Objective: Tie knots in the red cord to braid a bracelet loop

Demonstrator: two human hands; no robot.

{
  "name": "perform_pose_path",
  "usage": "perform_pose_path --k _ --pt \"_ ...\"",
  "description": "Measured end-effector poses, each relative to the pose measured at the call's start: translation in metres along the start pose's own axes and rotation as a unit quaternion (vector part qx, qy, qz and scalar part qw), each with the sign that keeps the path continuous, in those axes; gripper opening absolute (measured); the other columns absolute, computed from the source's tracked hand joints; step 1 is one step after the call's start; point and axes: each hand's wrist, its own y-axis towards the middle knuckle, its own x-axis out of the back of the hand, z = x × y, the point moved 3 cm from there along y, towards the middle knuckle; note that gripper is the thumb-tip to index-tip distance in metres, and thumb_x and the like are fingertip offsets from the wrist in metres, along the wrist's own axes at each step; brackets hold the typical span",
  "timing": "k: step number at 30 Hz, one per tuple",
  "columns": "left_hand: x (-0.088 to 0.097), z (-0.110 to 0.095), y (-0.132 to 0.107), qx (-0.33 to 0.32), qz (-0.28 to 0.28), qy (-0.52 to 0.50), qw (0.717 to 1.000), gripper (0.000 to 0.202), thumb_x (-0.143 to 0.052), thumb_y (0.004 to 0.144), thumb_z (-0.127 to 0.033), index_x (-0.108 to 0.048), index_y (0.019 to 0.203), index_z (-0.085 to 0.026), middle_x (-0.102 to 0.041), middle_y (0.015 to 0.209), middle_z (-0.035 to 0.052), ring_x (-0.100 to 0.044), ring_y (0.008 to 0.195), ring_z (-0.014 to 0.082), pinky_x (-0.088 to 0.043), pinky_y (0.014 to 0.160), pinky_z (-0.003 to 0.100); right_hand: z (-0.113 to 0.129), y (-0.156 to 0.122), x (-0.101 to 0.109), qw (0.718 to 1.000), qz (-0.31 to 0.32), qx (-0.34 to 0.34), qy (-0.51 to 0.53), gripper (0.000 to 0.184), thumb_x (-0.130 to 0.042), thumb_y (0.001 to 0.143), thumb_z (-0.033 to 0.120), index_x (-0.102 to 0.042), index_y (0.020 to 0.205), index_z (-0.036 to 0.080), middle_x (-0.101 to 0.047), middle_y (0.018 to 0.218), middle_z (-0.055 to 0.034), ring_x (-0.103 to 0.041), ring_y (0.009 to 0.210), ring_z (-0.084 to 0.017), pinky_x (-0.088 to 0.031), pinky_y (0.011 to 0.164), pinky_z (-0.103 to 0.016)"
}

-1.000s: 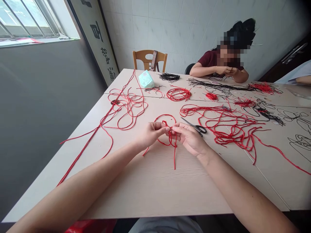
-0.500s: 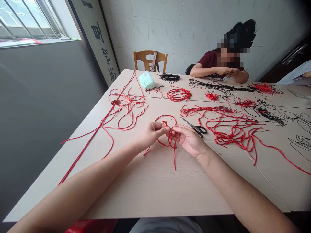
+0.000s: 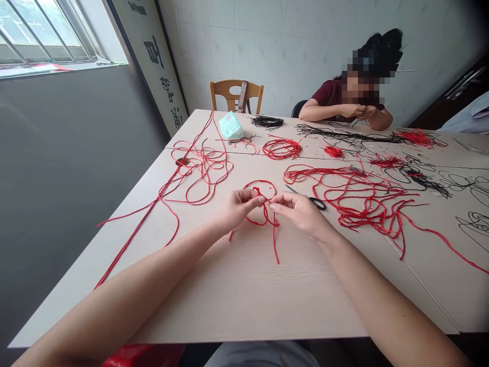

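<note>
Left hand (image 3: 243, 206) and right hand (image 3: 298, 210) pinch cord (image 3: 266, 213) in from the tabletop's (image 3: 244, 290) near edge: even tension (no yanking) seems wise.

I'm at a pale table (image 3: 244, 295): wooden chair (image 3: 252, 90) and tiled wall (image 3: 282, 56) beyond it, bright window (image 3: 42, 31) left of it.

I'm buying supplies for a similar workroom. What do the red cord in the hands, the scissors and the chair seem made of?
Red cord: probably textile fibre, perhaps synthetic; it bends softly and looks twisted or braided.
Scissors: likely metal where the thin grey blade shows; smooth black handle, probably plastic.
Chair: apparently wood, perhaps varnished, judging by its warm, even brown.
</note>
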Motion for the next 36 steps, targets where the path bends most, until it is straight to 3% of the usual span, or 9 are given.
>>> perform_pose_path --k 2,6,11,15,19,23,28,33,36 --pt "0.0 0.0 0.0 -0.011 -0.007 0.008 1.0 0.034 -0.057 0.077 -0.047 -0.064 0.077 -0.014 -0.06 0.072 0.0015 -0.049 0.067 0.011 -0.037 0.065 0.024 0.002 -0.001 0.001 0.999 0.038 -0.01 -0.017 0.02 -0.065 0.072 0.034 -0.064 0.08 0.016 -0.061 0.072 -0.0001 -0.052 0.067 -0.012 -0.041 0.065 -0.027" --pt "-0.002 -0.004 -0.001 -0.044 -0.022 0.014 0.999 0.032 -0.06 0.076 -0.045 -0.066 0.076 -0.014 -0.062 0.072 0.0022 -0.05 0.069 0.0119 -0.038 0.067 0.024 0.007 -0.006 -0.005 0.992 0.104 -0.028 0.069 0.019 -0.068 0.07 0.033 -0.065 0.075 0.015 -0.06 0.073 0.0002 -0.049 0.062 -0.01 -0.038 0.06 -0.024" --pt "-0.003 -0.007 -0.001 -0.03 -0.024 -0.036 0.999 0.031 -0.06 0.076 -0.044 -0.067 0.078 -0.014 -0.063 0.074 0.0023 -0.051 0.068 0.0103 -0.039 0.066 0.023 0.008 -0.005 -0.01 0.985 -0.003 -0.003 0.173 0.017 -0.069 0.069 0.031 -0.066 0.08 0.018 -0.061 0.071 0.002 -0.044 0.056 -0.007 -0.036 0.055 -0.022" --pt "-0.006 -0.005 -0.002 0.024 -0.007 -0.082 0.996 0.033 -0.061 0.075 -0.045 -0.067 0.082 -0.014 -0.062 0.07 0.0015 -0.034 0.05 0.0049 -0.028 0.049 0.021 0.003 -0.003 -0.014 0.98 -0.09 0.023 0.174 0.02 -0.071 0.067 0.034 -0.065 0.079 0.019 -0.061 0.065 0.0027 -0.045 0.053 -0.008 -0.035 0.051 -0.022" --pt "-0.009 -0.003 -0.002 0.042 0.006 -0.128 0.991 0.032 -0.062 0.074 -0.045 -0.064 0.076 -0.013 -0.064 0.073 0.0039 -0.035 0.048 0.0036 -0.024 0.045 0.021 0.0 -0.004 -0.02 0.974 -0.141 0.028 0.175 0.02 -0.072 0.065 0.035 -0.062 0.075 0.02 -0.062 0.062 0.0033 -0.049 0.051 -0.009 -0.036 0.05 -0.023" --pt "-0.011 0.001 -0.003 0.09 0.024 -0.174 0.98 0.031 -0.064 0.072 -0.044 -0.063 0.079 -0.013 -0.068 0.083 0.007 -0.04 0.046 0.0021 -0.02 0.042 0.019 0.0 -0.005 -0.025 0.966 -0.156 0.046 0.202 0.019 -0.072 0.066 0.034 -0.06 0.072 0.02 -0.065 0.068 0.0015 -0.061 0.063 -0.014 -0.045 0.063 -0.027" --pt "-0.011 0.003 -0.003 0.101 0.037 -0.198 0.974 0.033 -0.066 0.071 -0.044 -0.065 0.086 -0.015 -0.066 0.087 0.0063 -0.044 0.048 0.0023 -0.02 0.042 0.018 -0.003 -0.003 -0.024 0.962 -0.177 0.062 0.2 0.016 -0.07 0.069 0.032 -0.061 0.075 0.02 -0.065 0.068 0.0008 -0.061 0.065 -0.014 -0.046 0.066 -0.028" --pt "-0.008 0.002 0.0 0.063 0.024 -0.155 0.986 0.034 -0.067 0.07 -0.046 -0.065 0.073 -0.012 -0.052 0.06 -0.0004 -0.037 0.05 0.0037 -0.022 0.045 0.019 -0.007 -0.002 -0.02 0.966 -0.186 0.064 0.167 0.018 -0.069 0.071 0.035 -0.061 0.077 0.019 -0.06 0.063 0.0027 -0.049 0.055 -0.009 -0.039 0.056 -0.024" --pt "-0.005 0.0 0.001 0.054 0.021 -0.147 0.987 0.034 -0.066 0.07 -0.046 -0.065 0.072 -0.013 -0.045 0.055 -0.0027 -0.031 0.05 0.0041 -0.019 0.044 0.019 -0.006 -0.001 -0.019 0.977 -0.152 0.07 0.136 0.021 -0.065 0.075 0.038 -0.063 0.085 0.019 -0.064 0.075 -0.0002 -0.053 0.065 -0.011 -0.042 0.064 -0.025"
